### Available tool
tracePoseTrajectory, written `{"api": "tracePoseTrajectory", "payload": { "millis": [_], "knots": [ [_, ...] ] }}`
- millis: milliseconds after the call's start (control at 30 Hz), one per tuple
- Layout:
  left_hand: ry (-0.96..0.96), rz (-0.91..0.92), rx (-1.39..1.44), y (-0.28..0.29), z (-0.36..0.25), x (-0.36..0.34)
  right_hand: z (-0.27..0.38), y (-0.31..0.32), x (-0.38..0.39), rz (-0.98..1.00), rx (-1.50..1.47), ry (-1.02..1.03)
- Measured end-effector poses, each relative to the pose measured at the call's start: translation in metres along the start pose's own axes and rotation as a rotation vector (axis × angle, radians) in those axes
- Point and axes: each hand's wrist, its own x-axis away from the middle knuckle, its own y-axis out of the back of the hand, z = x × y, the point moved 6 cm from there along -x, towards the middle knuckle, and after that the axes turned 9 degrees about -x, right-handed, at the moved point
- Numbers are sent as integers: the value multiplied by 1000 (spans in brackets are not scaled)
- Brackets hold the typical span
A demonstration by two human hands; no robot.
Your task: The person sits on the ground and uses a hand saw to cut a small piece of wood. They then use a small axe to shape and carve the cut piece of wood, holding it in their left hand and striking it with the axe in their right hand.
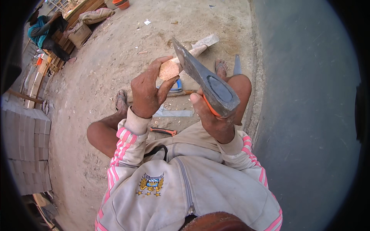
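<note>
My left hand (145, 86) grips a pale, carved wooden stick (169, 71) near its rounded cut end. The stick slants away to the upper right, passing behind a hatchet (210, 82) to a wider, roughly hewn far end. Close under its head, my right hand (215, 119) is wrapped round the hatchet, where an orange part of the handle shows. The grey blade points up and left, its edge beside the stick; whether they touch, I cannot tell. Below my hands, an orange-and-black tool handle (163, 131) lies on the ground near my lap.
A flat grey strip (173, 113), a blue handle (176, 86) and a branch (185, 93) lie between my feet. Another narrow grey blade (237, 64) is by my right foot. Stacked blocks (29, 134) stand left. A person (44, 30) sits far left near sacks (80, 34).
</note>
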Motion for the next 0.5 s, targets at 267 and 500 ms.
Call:
{"api": "tracePoseTrajectory", "payload": {
  "millis": [267,500],
  "knots": [
    [-10,-35,35,5,2,3,12,1,3,37,73,50],
    [24,-82,61,4,12,12,23,-2,7,-5,2,90]
  ]
}}
